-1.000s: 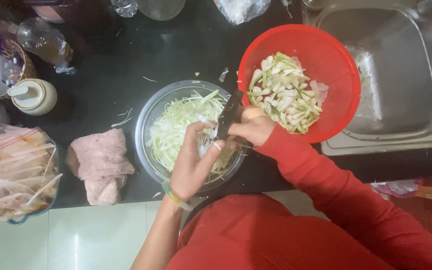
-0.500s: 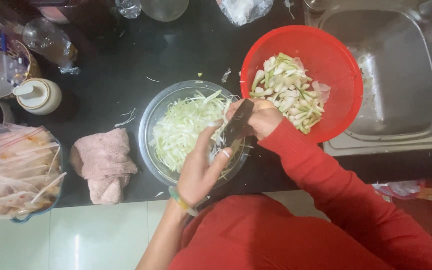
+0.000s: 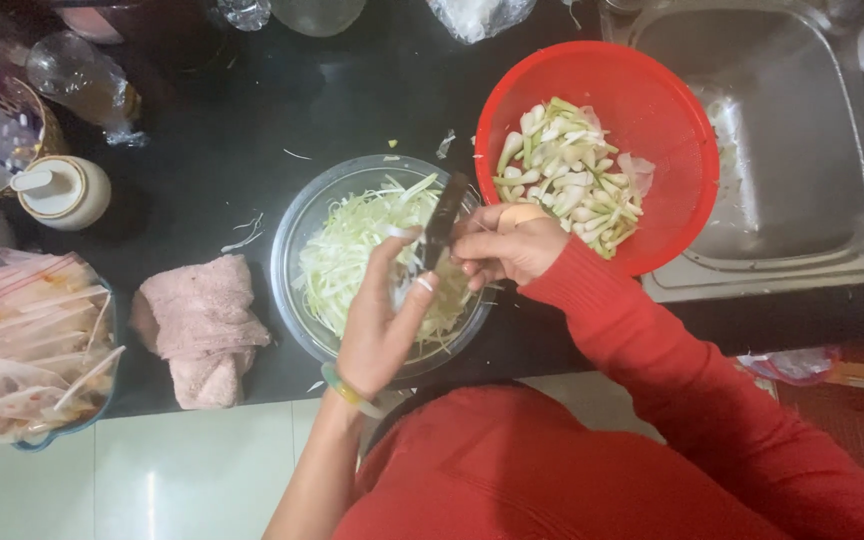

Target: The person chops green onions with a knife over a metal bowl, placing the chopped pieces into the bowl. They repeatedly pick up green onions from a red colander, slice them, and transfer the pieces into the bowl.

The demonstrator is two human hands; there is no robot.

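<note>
My right hand (image 3: 508, 245), in a red sleeve, grips a dark-bladed knife (image 3: 444, 218) over a clear glass bowl (image 3: 297, 230) full of thin pale green shreds (image 3: 347, 255). My left hand (image 3: 380, 325) hovers over the same bowl and pinches a pale green onion piece (image 3: 404, 272) against the blade. A green bangle circles that wrist. Just right of the glass bowl stands a red plastic bowl (image 3: 652, 110) holding several cut white and green onion pieces (image 3: 570, 170).
A steel sink (image 3: 782, 150) lies at the right. A pink cloth (image 3: 202, 325) sits left of the glass bowl. Further left are a bowl of plastic bags (image 3: 22, 350), a cream lidded jar (image 3: 62, 190) and a plastic bottle (image 3: 82, 85) on the black counter (image 3: 252, 120).
Both hands and the knife have shifted slightly up and right over the glass bowl; the blade now points toward the bowl's far rim.
</note>
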